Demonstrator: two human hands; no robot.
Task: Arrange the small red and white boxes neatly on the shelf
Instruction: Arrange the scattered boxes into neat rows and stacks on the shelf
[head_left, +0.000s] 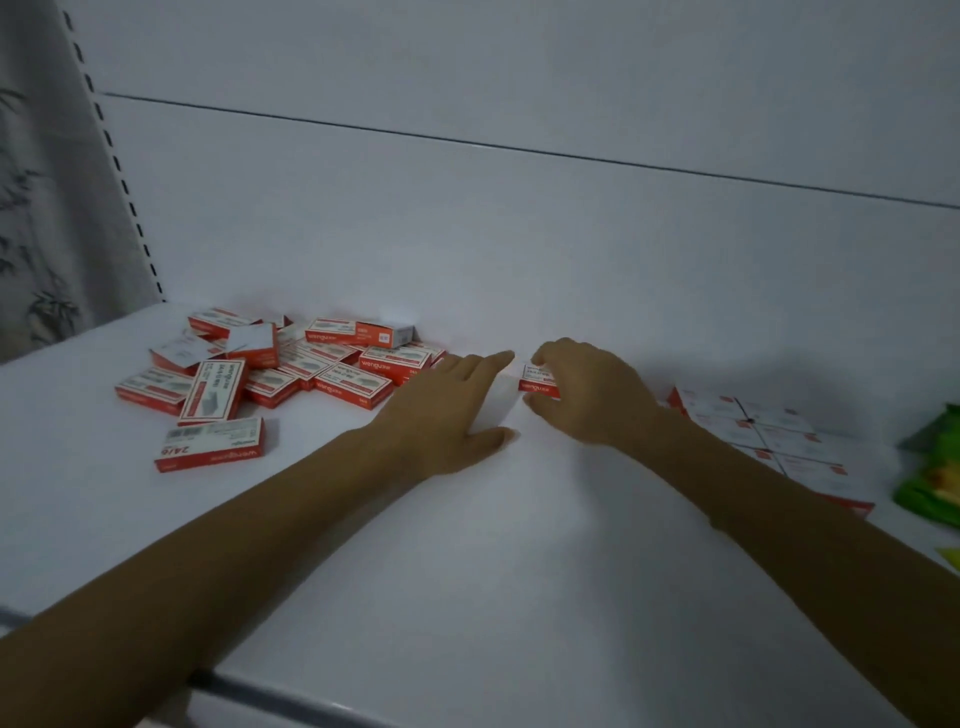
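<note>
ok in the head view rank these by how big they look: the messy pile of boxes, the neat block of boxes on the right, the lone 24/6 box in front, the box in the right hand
1. messy pile
2. neat block, partly hidden by the right arm, so its true extent is unsure
3. lone 24/6 box
4. box in the right hand, mostly covered by fingers and farther away

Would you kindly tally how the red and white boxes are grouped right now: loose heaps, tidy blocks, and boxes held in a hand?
Loose heap: 1
Tidy block: 1
Box held in the fingers of the right hand: 1
Total: 3 groupings
</note>
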